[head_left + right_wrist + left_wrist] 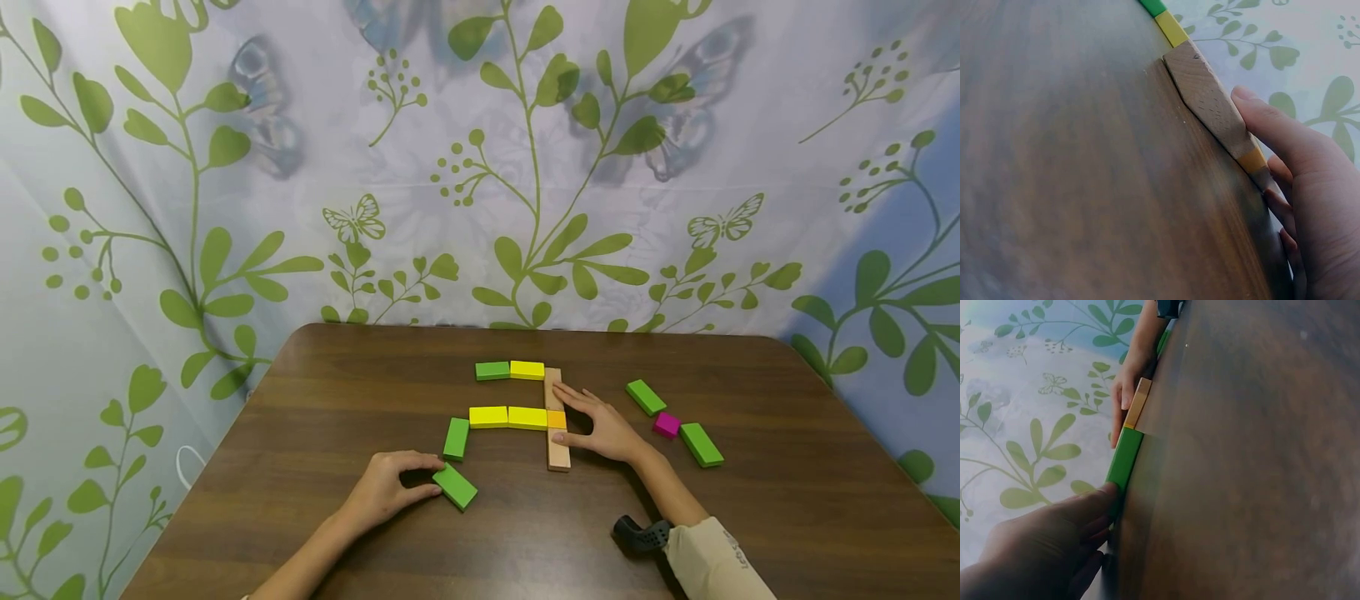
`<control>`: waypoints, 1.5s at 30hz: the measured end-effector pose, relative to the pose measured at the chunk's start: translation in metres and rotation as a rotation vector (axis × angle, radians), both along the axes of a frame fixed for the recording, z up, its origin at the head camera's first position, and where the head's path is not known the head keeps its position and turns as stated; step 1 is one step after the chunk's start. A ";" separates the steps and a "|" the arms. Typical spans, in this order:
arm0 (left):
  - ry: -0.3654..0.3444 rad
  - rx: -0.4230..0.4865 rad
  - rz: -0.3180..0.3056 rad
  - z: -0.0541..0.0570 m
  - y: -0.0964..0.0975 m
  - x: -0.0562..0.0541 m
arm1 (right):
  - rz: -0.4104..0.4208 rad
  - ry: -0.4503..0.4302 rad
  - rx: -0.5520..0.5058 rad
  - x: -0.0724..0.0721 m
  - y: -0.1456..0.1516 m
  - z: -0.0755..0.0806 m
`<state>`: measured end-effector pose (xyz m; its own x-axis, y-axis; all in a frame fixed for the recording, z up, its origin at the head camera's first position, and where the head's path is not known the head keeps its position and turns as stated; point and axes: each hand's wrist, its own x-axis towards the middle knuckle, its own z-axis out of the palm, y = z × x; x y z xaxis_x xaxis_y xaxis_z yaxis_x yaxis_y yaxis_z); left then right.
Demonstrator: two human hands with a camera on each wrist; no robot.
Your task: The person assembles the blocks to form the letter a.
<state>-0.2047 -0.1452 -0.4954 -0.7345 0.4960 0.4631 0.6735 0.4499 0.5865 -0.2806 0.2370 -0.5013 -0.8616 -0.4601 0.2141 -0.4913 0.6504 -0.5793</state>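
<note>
Left hand (384,490), partly curled, pinched green block (456,487) just right of it; long axis slanted toward near right. Right hand (606,427), farther off, loosely spread, touched wooden block (552,399).

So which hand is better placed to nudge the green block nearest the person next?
Probably the left hand: it pinches that green block between thumb and fingers. The right hand is farther away, touching the wooden blocks.

**One Pinches, One Spreads**

The left hand (392,489) angles inward, its thumb and fingers bent into a pinch. The right hand (609,428) points inward too, thumb spread well apart from the fingers, the right forearm (670,486) slanting behind.
</note>
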 end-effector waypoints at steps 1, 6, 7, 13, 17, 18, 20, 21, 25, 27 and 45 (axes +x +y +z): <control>0.006 0.001 0.000 0.000 0.000 0.000 | -0.002 -0.002 0.000 0.000 0.000 0.000; 0.004 0.012 0.012 -0.002 0.001 -0.001 | -0.004 -0.001 0.001 -0.001 0.000 -0.001; 0.006 0.015 0.014 -0.002 0.001 -0.001 | -0.003 0.001 0.001 -0.001 0.000 -0.001; 0.039 0.030 0.022 -0.003 0.003 -0.002 | 0.012 0.018 0.001 -0.002 0.002 -0.001; 0.064 0.034 0.018 -0.004 0.005 -0.002 | 0.021 0.024 0.000 -0.003 0.002 -0.001; 0.072 0.034 0.017 -0.004 0.006 -0.002 | 0.023 0.025 -0.001 -0.003 0.002 -0.001; 0.084 0.034 0.018 -0.004 0.007 -0.002 | 0.027 0.027 -0.001 -0.003 0.001 -0.001; 0.090 0.034 0.019 -0.004 0.008 -0.002 | 0.027 0.027 0.000 -0.003 0.001 -0.001; 0.106 0.031 0.026 -0.004 0.010 -0.002 | 0.022 0.022 -0.001 -0.003 0.001 -0.001; 0.115 0.026 0.033 -0.005 0.010 -0.002 | 0.019 0.019 0.003 -0.003 0.001 -0.002; 0.152 -0.005 0.070 -0.003 0.013 0.000 | 0.013 0.017 0.006 -0.001 0.001 -0.001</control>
<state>-0.2049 -0.1324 -0.4985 -0.6888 0.4488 0.5693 0.7214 0.5017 0.4774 -0.2817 0.2379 -0.5022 -0.8520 -0.4722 0.2259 -0.5092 0.6474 -0.5671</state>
